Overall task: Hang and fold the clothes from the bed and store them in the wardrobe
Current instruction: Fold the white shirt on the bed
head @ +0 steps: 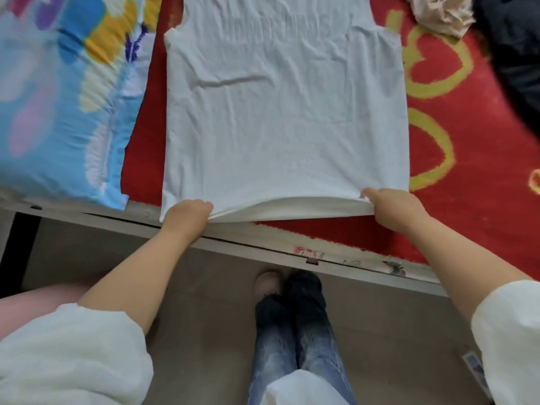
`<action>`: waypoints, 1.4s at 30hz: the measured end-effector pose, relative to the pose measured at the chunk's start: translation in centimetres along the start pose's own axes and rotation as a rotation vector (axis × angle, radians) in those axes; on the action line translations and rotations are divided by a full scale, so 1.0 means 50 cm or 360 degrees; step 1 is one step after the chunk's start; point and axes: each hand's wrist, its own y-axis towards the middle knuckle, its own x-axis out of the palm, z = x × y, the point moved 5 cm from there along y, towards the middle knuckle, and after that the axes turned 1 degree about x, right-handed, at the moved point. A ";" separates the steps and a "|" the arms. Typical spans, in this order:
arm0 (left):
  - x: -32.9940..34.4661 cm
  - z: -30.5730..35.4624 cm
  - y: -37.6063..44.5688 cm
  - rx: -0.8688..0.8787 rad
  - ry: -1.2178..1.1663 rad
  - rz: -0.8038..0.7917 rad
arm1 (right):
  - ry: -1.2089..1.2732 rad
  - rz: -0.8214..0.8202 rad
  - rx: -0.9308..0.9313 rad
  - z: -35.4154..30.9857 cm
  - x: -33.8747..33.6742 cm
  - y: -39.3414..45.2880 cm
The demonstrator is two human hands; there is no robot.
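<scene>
A white T-shirt lies spread flat on the red bed cover, its hem toward me at the bed's near edge. My left hand pinches the hem's left corner. At the right corner, my right hand grips the hem and lifts its top layer slightly. The shirt's collar end runs out of view at the top.
A blue flowered pillow lies left of the shirt. A crumpled beige garment and a dark garment sit at the back right. The bed's grey edge crosses below my hands; my legs stand on the floor.
</scene>
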 end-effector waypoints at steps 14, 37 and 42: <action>0.054 0.046 -0.245 0.0211 0.0109 -0.1213 | -0.0609 -0.1086 -0.0050 -0.042 0.114 -0.220; -0.389 -0.160 0.017 -0.0840 -0.0063 0.0265 | -0.0447 0.0533 0.0241 0.067 -0.433 0.067; -0.438 -0.186 0.149 -0.0900 -0.0123 0.0333 | -0.0400 0.0525 0.0311 0.098 -0.471 0.185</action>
